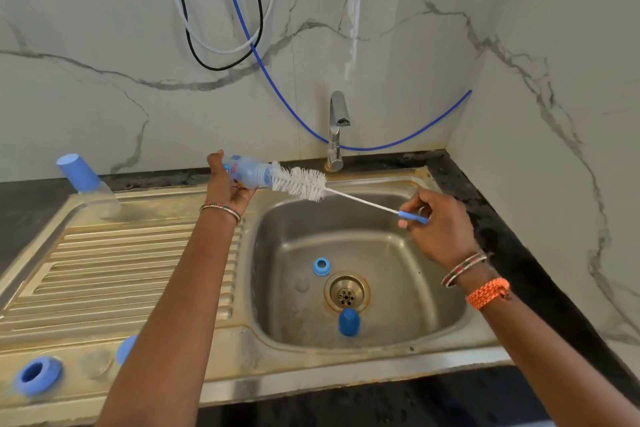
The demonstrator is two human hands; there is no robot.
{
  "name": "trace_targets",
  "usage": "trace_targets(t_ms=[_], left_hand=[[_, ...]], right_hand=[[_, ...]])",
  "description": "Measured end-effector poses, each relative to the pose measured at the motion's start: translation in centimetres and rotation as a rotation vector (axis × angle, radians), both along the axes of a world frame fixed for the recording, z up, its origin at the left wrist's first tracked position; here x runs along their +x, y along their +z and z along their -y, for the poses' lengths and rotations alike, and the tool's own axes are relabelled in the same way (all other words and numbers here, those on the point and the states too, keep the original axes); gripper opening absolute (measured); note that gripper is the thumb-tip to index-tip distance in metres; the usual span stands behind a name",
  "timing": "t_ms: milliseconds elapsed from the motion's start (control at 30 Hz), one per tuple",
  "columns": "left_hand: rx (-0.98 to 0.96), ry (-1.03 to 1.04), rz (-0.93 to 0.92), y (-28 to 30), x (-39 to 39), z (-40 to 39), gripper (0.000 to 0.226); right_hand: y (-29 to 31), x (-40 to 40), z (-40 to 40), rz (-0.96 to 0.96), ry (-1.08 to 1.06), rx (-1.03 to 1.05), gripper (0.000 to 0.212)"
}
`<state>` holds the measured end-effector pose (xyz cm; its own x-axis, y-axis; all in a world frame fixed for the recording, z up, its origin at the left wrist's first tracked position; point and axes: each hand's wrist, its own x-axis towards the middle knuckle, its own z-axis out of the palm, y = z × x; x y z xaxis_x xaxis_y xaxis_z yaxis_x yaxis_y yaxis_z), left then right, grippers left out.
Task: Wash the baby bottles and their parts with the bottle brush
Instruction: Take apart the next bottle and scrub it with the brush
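My left hand [227, 185] grips a clear baby bottle [247, 173] held sideways above the sink's left rim, its mouth pointing right. My right hand [438, 224] pinches the blue handle of the bottle brush [301, 183]. The white bristle head sits at the bottle's mouth, its tip just inside. In the sink basin [398, 288] lie a blue screw ring [321, 266] and a blue cap [348, 322] near the drain. A second bottle with a blue cap [88, 184] stands on the drainboard's far left corner. Another blue ring [38, 374], a clear teat [95, 362] and a blue part [126, 348] rest on the near left rim.
The tap [336, 130] stands behind the basin with no water running. A blue hose [277, 90] and other cables hang down the marble wall. The ribbed drainboard [121, 270] lies left of the basin. Black counter runs along the right side and front.
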<state>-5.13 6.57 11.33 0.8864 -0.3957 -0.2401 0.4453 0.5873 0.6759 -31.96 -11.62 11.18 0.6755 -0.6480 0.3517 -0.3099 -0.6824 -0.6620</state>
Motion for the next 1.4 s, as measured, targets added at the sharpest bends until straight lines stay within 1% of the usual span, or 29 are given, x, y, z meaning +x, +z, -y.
trace_targets(t_ms=[67,100,167,200,233,267,300,333,400,433,533,600,667,733,767,800,833,900,933,967,1000,1033,1067,1167,1233,1267,1300,1333,1400], left_hand=[[0.021,0.011,0.033,0.0,0.0,0.0,0.027],[0.038,0.005,0.054,0.0,0.0,-0.1,0.029],[0.027,-0.016,0.069,-0.1,0.0,-0.3,0.033],[-0.014,-0.029,0.055,-0.1,0.1,-0.4,0.033],[-0.051,-0.037,0.042,-0.2,0.1,-0.4,0.034],[-0.073,-0.041,0.037,-0.2,0.2,-0.5,0.034],[-0.065,-0.045,0.039,-0.2,0.3,-0.6,0.036],[-0.034,-0.053,0.040,-0.2,0.4,-0.8,0.038],[0.102,-0.113,0.047,-0.4,0.7,-1.3,0.047],[0.158,-0.158,0.047,-0.4,0.9,-1.6,0.053],[0.197,-0.197,0.034,-0.3,1.3,-2.0,0.069],[0.210,-0.156,0.004,-0.1,1.1,-2.0,0.063],[0.176,-0.104,-0.036,0.0,0.9,-1.6,0.048],[0.134,-0.059,-0.058,0.2,0.6,-1.3,0.036],[0.118,-0.053,-0.052,0.2,0.5,-1.2,0.035],[0.104,-0.052,-0.039,0.2,0.3,-1.1,0.035],[0.091,-0.048,-0.025,0.2,0.2,-1.0,0.037],[0.043,-0.038,-0.015,0.2,0.0,-1.0,0.038],[0.018,-0.033,-0.022,0.2,0.0,-1.0,0.037],[0.003,-0.026,-0.025,0.2,0.1,-1.0,0.036],[-0.001,-0.021,-0.026,0.2,0.1,-0.9,0.035],[0.017,-0.021,-0.019,0.2,0.2,-0.8,0.035],[0.052,-0.022,-0.008,0.3,0.2,-0.7,0.035],[0.127,-0.016,-0.025,-0.1,0.2,-0.2,0.041],[0.096,-0.010,-0.055,-0.5,0.2,-0.2,0.050],[0.074,-0.006,-0.054,-0.7,0.2,-0.3,0.052],[0.037,-0.002,-0.042,-0.8,0.1,-0.4,0.050],[-0.017,0.005,-0.023,-0.7,0.1,-0.5,0.045],[-0.145,-0.012,0.025,-0.4,0.1,-0.7,0.042]], right_hand=[[0.6,0.1,0.1,-0.037,0.082,0.211,0.010],[1.0,0.0,0.1,-0.109,0.126,0.353,0.005],[1.6,-0.2,0.1,-0.305,0.218,0.654,0.020],[1.7,-0.3,0.0,-0.371,0.268,0.761,0.029],[1.8,-0.4,-0.2,-0.404,0.308,0.803,0.034],[1.8,-0.3,-0.3,-0.401,0.331,0.793,0.036],[1.8,-0.3,-0.5,-0.373,0.330,0.717,0.035],[1.7,-0.2,-0.5,-0.326,0.304,0.584,0.033],[1.4,0.0,-0.5,-0.216,0.198,0.290,0.026],[1.2,0.0,-0.4,-0.172,0.147,0.188,0.022],[0.7,0.4,-0.3,-0.137,0.060,0.013,0.009],[0.6,0.6,-0.5,-0.121,0.075,-0.023,0.008],[0.3,0.6,-0.5,-0.076,0.094,-0.149,0.016],[0.1,0.5,-0.7,-0.029,0.079,-0.278,0.015],[0.3,0.4,-0.8,-0.060,0.074,-0.276,0.010],[0.6,0.3,-0.8,-0.140,0.088,-0.213,0.007],[0.9,0.3,-0.7,-0.253,0.130,-0.068,0.011],[1.7,0.1,-0.7,-0.431,0.261,0.409,0.020],[1.8,0.1,-0.7,-0.458,0.305,0.544,0.022],[1.7,0.2,-0.8,-0.471,0.313,0.507,0.020],[1.4,0.3,-0.9,-0.457,0.260,0.320,0.015],[1.0,0.4,-0.8,-0.380,0.162,0.114,0.010],[0.9,0.4,-1.0,-0.269,0.073,-0.012,0.007],[1.0,0.8,-1.1,0.012,-0.049,-0.247,0.012],[1.1,1.2,-0.9,0.070,-0.079,-0.356,0.011],[1.4,1.5,-0.8,0.032,-0.070,-0.328,0.010],[1.9,1.6,-0.6,-0.075,-0.025,-0.213,0.009],[2.4,1.5,-0.3,-0.222,0.063,-0.018,0.009],[3.2,1.0,0.1,-0.459,0.321,0.590,0.016]])
